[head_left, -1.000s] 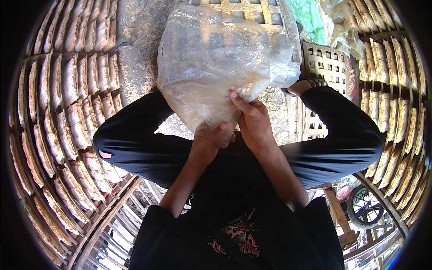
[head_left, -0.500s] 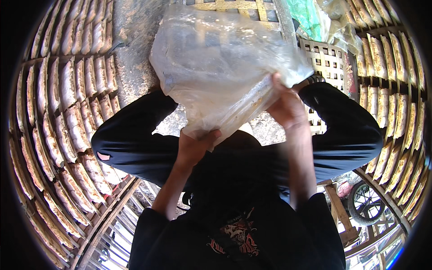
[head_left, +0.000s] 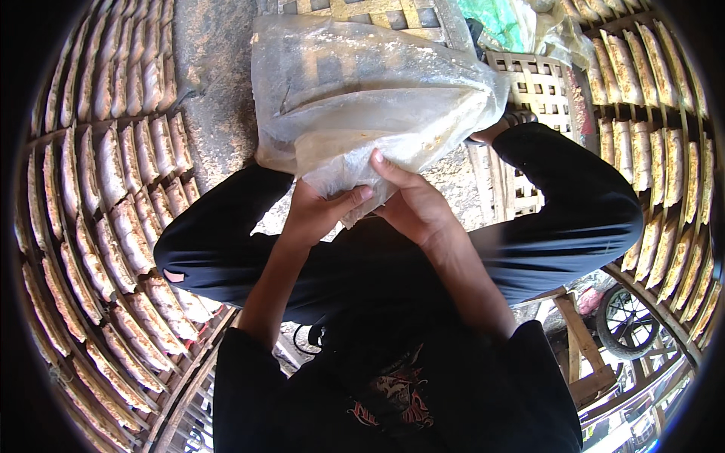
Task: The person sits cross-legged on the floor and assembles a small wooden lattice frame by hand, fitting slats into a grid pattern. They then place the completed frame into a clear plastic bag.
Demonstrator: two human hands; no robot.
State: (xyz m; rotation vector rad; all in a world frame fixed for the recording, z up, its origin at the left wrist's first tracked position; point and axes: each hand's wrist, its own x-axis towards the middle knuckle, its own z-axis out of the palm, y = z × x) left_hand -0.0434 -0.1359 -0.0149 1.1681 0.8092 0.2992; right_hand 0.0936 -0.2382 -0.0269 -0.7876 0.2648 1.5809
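Note:
A large, cloudy clear plastic bag (head_left: 362, 90) spreads out in front of me, its near edge bunched above my crossed legs. My left hand (head_left: 321, 211) grips that bunched edge, the thumb lying over the plastic. Close beside it, my right hand (head_left: 415, 200) pinches the same edge, thumb on top and fingers underneath. The two hands almost touch. Pale crumbs cling to the bag's surface. Whether anything lies inside the gathered part, I cannot tell.
Racks of slats with pale, crusty-edged pieces rise on the left (head_left: 113, 174) and right (head_left: 657, 158). A woven bamboo tray (head_left: 540, 94) lies by my right foot, and another lattice (head_left: 377, 9) is beyond the bag. Green plastic (head_left: 491, 23) sits far right; a wheel (head_left: 627, 321) stands behind.
My right hand has moved left and down, coming beside my left hand. My left hand has shifted slightly up. The bag's near edge is now gathered between them.

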